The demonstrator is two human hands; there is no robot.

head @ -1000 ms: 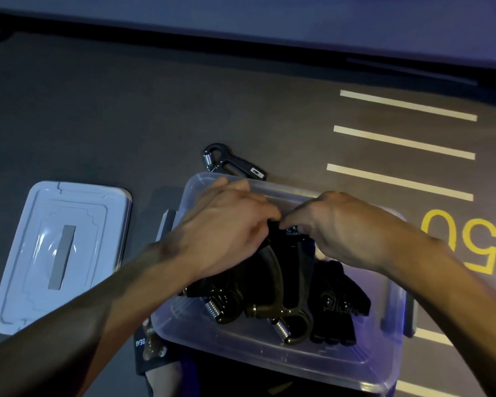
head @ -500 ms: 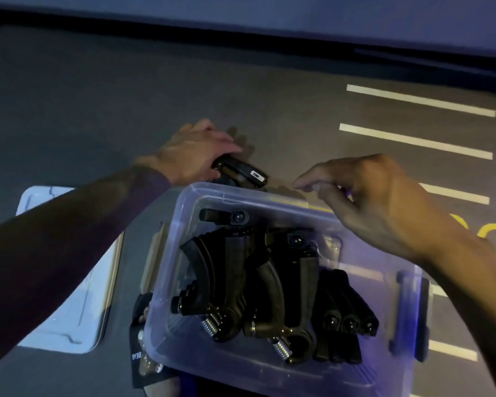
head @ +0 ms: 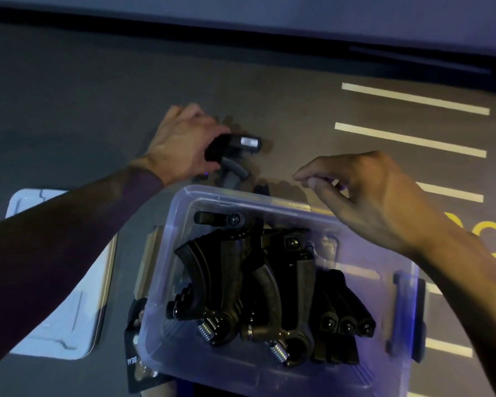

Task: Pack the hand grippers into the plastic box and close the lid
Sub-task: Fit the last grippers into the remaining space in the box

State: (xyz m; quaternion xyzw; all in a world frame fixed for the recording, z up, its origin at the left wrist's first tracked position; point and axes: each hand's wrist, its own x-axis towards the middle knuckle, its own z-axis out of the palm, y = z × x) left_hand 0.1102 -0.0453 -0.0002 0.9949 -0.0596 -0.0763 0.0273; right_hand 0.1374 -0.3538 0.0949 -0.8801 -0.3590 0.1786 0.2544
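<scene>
Since half a second ago your left hand (head: 184, 141) has curled round the last hand gripper (head: 232, 147) beyond the plastic box (head: 269, 376), its handles pointing right. Your right hand (head: 364, 196) hovers loosely curled, empty. Bring it back toward you. "BEA" shows on a card (head: 132, 362); "5" is painted on the floor (head: 98, 96).

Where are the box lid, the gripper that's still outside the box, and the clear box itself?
lid (head: 66, 336): head view, its bare near corner.
loose hand gripper (head: 241, 143): head view, its black handle beside the left hand (head: 181, 144).
plastic box (head: 241, 194): head view, its far rim.
</scene>
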